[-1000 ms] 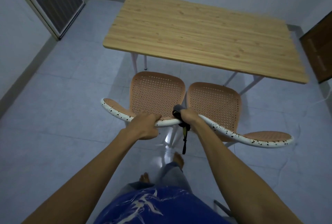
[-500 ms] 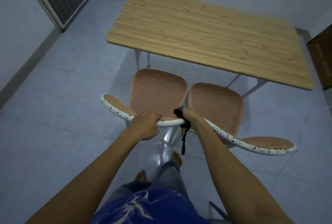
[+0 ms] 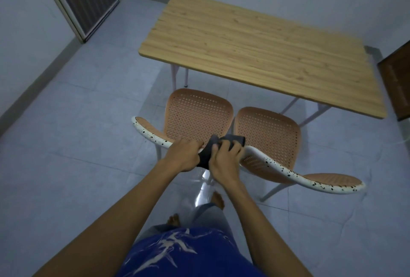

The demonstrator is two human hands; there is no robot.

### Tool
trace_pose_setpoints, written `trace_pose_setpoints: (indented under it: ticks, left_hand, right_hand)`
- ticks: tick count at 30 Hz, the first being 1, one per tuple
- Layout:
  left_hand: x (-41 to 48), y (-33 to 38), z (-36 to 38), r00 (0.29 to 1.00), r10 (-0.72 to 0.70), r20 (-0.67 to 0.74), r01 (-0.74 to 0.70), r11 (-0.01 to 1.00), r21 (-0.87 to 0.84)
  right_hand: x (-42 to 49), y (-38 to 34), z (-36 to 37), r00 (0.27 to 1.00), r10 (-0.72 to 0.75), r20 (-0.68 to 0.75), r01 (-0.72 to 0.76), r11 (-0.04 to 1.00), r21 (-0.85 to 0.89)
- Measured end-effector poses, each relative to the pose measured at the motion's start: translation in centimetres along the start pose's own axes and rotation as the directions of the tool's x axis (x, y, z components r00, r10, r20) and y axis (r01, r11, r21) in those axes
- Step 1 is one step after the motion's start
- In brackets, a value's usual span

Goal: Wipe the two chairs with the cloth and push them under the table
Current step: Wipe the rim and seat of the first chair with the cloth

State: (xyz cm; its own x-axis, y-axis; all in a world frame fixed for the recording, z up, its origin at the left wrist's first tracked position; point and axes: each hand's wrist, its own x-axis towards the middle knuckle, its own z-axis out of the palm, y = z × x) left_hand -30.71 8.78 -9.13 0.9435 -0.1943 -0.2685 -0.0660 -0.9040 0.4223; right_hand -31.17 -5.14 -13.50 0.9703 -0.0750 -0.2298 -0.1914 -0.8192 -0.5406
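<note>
A dark grey cloth (image 3: 209,154) is gathered between both hands at the meeting point of two orange perforated plastic chairs with white black-speckled rims, at about 6 o'clock from the light pine-topped surface (image 3: 261,52). Half a second earlier each hand was closed over a chair back; now the left hand (image 3: 183,154) has been taken off the left chair (image 3: 199,117) and curled onto the cloth's lower fold, while the right hand (image 3: 226,158) is closed over its upper bunch, part of which is draped toward the right chair (image 3: 269,139). Whether the rim beneath is still being pressed cannot be told. The cloth is judged to be in the course of being refolded or passed between hands, so wiping appears to be the step at hand. Both seats are seen clear of the surface's near edge, toward 12 o'clock, and pushing under is not yet done.
</note>
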Motion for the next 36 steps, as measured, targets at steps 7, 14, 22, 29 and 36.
trace_pose_setpoints:
  ticks: [7, 14, 22, 29, 36]
  left_hand:
    - [0.0, 0.2, -0.9, 0.998, -0.018, 0.059, 0.015, 0.999, 0.042]
    - [0.4, -1.6, -1.9, 0.995, -0.060, 0.076, 0.065, 0.996, -0.067]
    - [-0.2, -5.3, -2.7, 0.993, -0.103, 0.055, 0.103, 0.995, 0.007]
    - [-0.3, -6.1, -2.7, 0.991, -0.073, 0.114, 0.058, 0.990, 0.125]
    - [-0.1, -5.9, -2.8, 0.983, -0.092, 0.160, 0.065, 0.984, 0.167]
  right_hand:
    - [5.4, 2.1, -1.1, 0.996, 0.043, 0.074, -0.039, 0.998, -0.054]
    - [-1.0, 3.1, 1.2, 0.951, -0.304, -0.065, 0.293, 0.946, -0.137]
    - [2.5, 3.0, 0.1, 0.992, -0.129, 0.010, 0.129, 0.992, -0.014]
    - [-1.9, 2.0, 3.1, 0.937, -0.347, -0.045, 0.310, 0.883, -0.354]
    - [0.7, 2.7, 0.2, 0.980, -0.199, 0.024, 0.200, 0.966, -0.167]
